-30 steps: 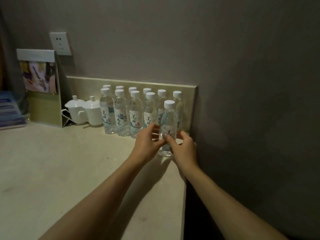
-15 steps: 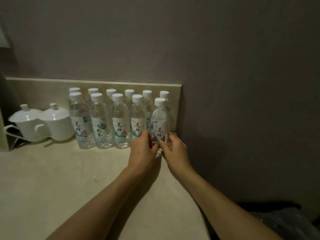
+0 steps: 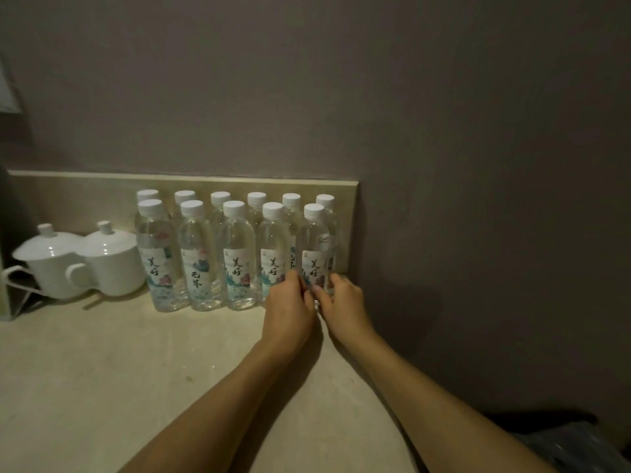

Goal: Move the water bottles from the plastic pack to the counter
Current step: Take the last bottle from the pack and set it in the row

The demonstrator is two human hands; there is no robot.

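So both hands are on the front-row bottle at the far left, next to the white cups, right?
Not quite. In the head view the left hand and right hand are on the front-row bottle at the far right, by the wall corner. The white cups stand at the row's other end.

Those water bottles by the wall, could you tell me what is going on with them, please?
A person is lining water bottles up on the counter against the backsplash. Both hands are on the rightmost front bottle: the left hand and right hand hold its lower part from either side as it stands upright at the end of the front row. That makes five in front and six caps visible behind. Two white lidded cups sit to the left of the bottles.
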